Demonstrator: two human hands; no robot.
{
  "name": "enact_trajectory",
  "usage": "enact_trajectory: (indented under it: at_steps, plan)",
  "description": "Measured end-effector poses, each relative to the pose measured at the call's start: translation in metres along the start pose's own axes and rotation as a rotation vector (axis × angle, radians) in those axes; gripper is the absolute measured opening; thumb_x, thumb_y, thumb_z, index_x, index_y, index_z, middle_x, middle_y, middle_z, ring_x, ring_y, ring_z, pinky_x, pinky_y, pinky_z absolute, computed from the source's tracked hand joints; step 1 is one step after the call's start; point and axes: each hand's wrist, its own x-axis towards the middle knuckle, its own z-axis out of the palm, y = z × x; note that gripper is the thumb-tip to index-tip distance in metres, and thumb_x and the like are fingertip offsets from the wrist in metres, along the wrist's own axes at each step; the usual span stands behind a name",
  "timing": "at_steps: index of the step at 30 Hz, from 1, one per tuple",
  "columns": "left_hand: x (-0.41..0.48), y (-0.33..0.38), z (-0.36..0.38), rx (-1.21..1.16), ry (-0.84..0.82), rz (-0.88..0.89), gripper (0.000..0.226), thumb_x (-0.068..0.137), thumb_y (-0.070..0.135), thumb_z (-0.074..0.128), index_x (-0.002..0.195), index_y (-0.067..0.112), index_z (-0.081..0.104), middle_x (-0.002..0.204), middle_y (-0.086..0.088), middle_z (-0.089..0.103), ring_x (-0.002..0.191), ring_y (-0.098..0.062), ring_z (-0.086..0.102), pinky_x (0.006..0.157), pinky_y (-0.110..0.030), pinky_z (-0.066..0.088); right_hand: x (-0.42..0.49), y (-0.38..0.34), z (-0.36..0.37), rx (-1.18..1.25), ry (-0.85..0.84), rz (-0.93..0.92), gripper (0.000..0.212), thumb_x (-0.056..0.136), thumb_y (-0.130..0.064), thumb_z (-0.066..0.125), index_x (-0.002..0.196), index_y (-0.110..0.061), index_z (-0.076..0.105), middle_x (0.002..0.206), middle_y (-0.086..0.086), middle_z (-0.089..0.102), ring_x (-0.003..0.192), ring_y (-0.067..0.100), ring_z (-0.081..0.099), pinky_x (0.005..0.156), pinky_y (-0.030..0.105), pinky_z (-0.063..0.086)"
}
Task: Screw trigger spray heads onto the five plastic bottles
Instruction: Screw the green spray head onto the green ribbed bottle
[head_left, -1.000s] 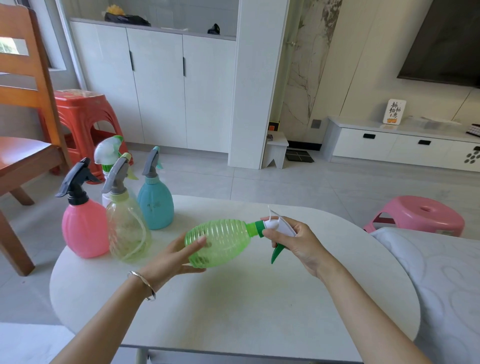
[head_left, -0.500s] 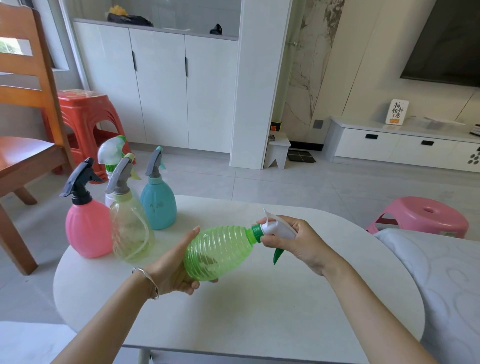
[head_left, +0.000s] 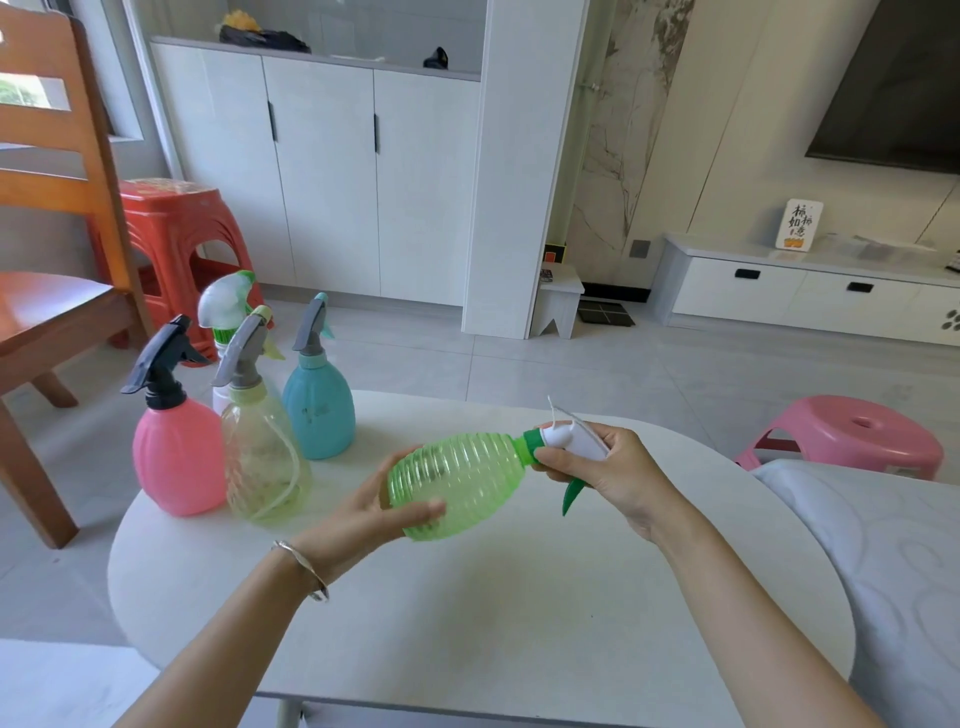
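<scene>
We see a smooth, pale, rounded table (head_left: 467, 623) carrying the work. Above its middle, held off the surface and lying almost on its side, is the ribbed green bottle (head_left: 457, 486), translucent plastic, bulbous, narrowing to a green collar. Our left hand (head_left: 358, 519) cups the bottle's rounded base, its grip curled around the ribs, thumb laid on the near side. Our right hand (head_left: 608, 473) sits at the neck end, its grip pinching the white spray head (head_left: 569, 439), whose green trigger (head_left: 571, 496) hangs below the fingers; the head sits at the collar.

Toward the far left edge of the table stand four upright bottles with heads on: the matte pink bottle (head_left: 176, 457) with a black head, just beside it the clear yellowish bottle (head_left: 265, 457) with a grey head and a tube inside, behind them the teal bottle (head_left: 319, 410), and a white bottle (head_left: 223, 312), mostly hidden. A thin metal bangle (head_left: 304, 569) circles the left wrist.
</scene>
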Motion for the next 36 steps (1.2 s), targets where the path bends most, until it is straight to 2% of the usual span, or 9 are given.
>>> enact_trajectory:
  at_steps: [6,13,17,20,23,25,28,31,36]
  plan:
    - [0.006,-0.002,0.001,-0.086,0.001,-0.283,0.077,0.075,0.072,0.041,0.111,0.006,0.056,0.071,-0.006,0.067,0.049,-0.019,0.054,0.041,-0.025,0.05,0.0,0.005,0.008,-0.03,-0.049,-0.024,0.023,0.069,-0.014,0.08,0.091,-0.016,0.074,0.079,0.002,0.076,0.073,0.012,0.071,0.066,0.018,0.053]
    - [0.003,-0.001,0.003,0.138,-0.002,0.097,0.085,0.058,0.028,0.086,0.127,0.039,0.038,0.131,-0.01,0.05,0.102,-0.02,0.064,0.086,-0.03,0.054,0.005,0.006,0.005,0.087,0.026,0.066,0.037,0.061,-0.025,0.081,0.093,-0.009,0.073,0.083,0.005,0.076,0.078,0.017,0.073,0.067,0.019,0.055]
    - [0.001,0.008,0.008,-0.097,-0.012,-0.082,0.076,0.068,0.068,0.061,0.131,0.032,0.04,0.13,-0.013,0.055,0.1,-0.028,0.067,0.076,-0.037,0.059,0.006,0.012,0.011,0.081,0.063,0.036,0.029,0.068,-0.019,0.081,0.094,-0.008,0.073,0.083,0.006,0.076,0.077,0.019,0.074,0.066,0.018,0.054]
    - [0.001,0.008,0.012,0.204,0.095,-0.175,0.077,0.077,0.069,0.029,0.13,0.017,0.044,0.12,-0.015,0.063,0.069,-0.022,0.069,0.059,-0.036,0.059,0.007,0.017,0.013,0.064,0.079,0.046,0.029,0.067,-0.02,0.082,0.092,-0.008,0.073,0.082,0.006,0.076,0.077,0.019,0.074,0.064,0.018,0.054]
    - [0.0,0.007,0.012,0.205,0.157,0.042,0.049,0.087,0.03,0.055,0.133,0.021,0.038,0.131,-0.015,0.053,0.086,-0.016,0.066,0.071,-0.029,0.06,0.009,0.017,0.01,0.108,0.089,0.11,0.044,0.054,-0.031,0.083,0.089,-0.008,0.072,0.08,0.006,0.076,0.075,0.017,0.074,0.064,0.018,0.055]
    - [0.0,0.005,0.008,0.143,0.09,0.118,0.075,0.076,0.015,0.071,0.137,0.035,0.032,0.132,0.001,0.048,0.102,-0.013,0.064,0.081,-0.024,0.055,0.01,0.015,0.008,0.142,0.065,0.13,0.048,0.049,-0.033,0.084,0.088,-0.008,0.071,0.078,0.004,0.076,0.074,0.016,0.073,0.063,0.018,0.055]
    - [-0.003,0.008,0.013,-0.055,0.056,0.026,0.07,0.077,0.04,0.059,0.139,0.038,0.028,0.138,0.001,0.043,0.121,-0.02,0.053,0.097,-0.037,0.048,0.012,0.017,0.01,0.083,0.083,0.101,0.052,0.047,-0.038,0.085,0.088,-0.01,0.072,0.075,0.002,0.075,0.072,0.017,0.074,0.062,0.018,0.054]
    - [-0.001,0.016,0.018,0.158,0.15,0.004,0.053,0.089,0.053,0.033,0.135,0.027,0.032,0.132,0.0,0.039,0.125,-0.023,0.044,0.075,-0.046,0.06,0.01,0.022,0.013,0.053,0.083,0.126,0.049,0.05,-0.037,0.083,0.089,-0.01,0.07,0.071,-0.001,0.074,0.069,0.015,0.073,0.06,0.018,0.054]
    - [0.003,0.015,0.006,-0.041,0.115,0.029,0.075,0.073,0.046,0.066,0.137,0.014,0.043,0.128,-0.003,0.063,0.116,-0.019,0.061,0.096,-0.034,0.05,0.013,0.019,0.012,0.146,0.068,0.152,0.049,0.049,-0.034,0.082,0.089,-0.009,0.07,0.072,-0.001,0.075,0.066,0.013,0.072,0.058,0.017,0.053]
